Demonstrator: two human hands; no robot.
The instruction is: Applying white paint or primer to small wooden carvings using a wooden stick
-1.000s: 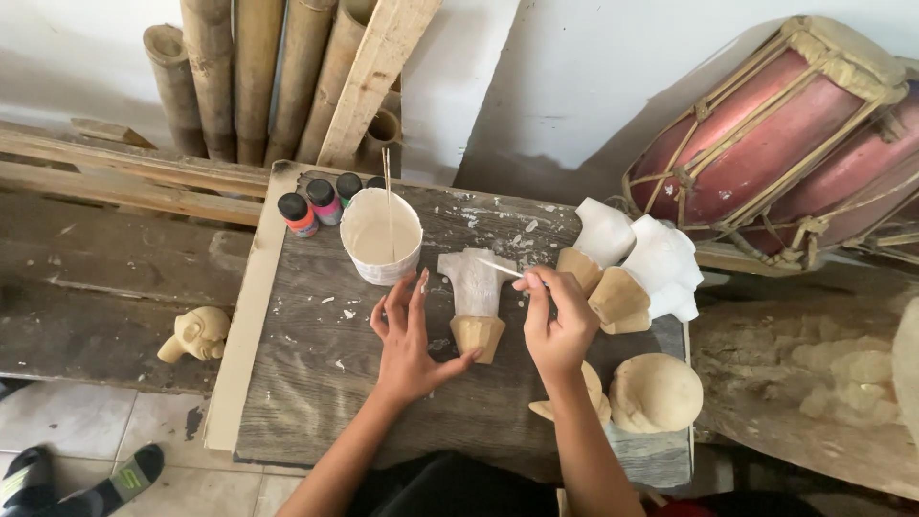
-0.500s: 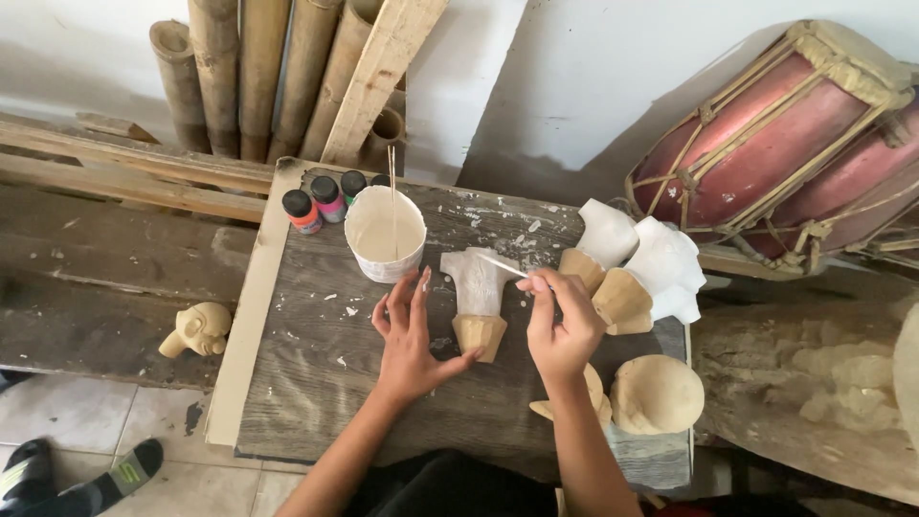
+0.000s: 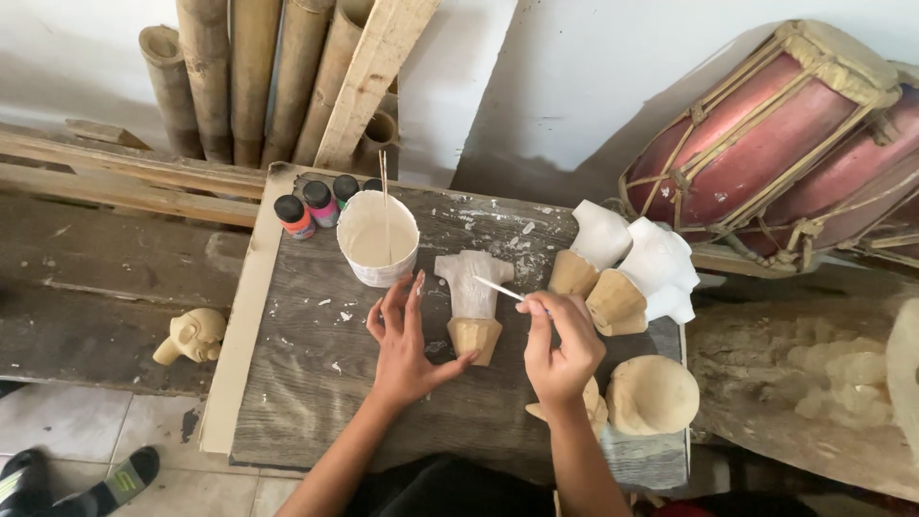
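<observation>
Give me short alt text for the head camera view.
A right hand holds a thin brush to a white-coated wooden carving that the left hand steadies on a worn board, beside a paint cup.

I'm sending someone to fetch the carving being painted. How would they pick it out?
On the grey board, just right of the white paint cup, stands a small carving between the left hand and right hand. Unlike its neighbours, it is T-shaped: white on top, bare wood at the base.
</observation>
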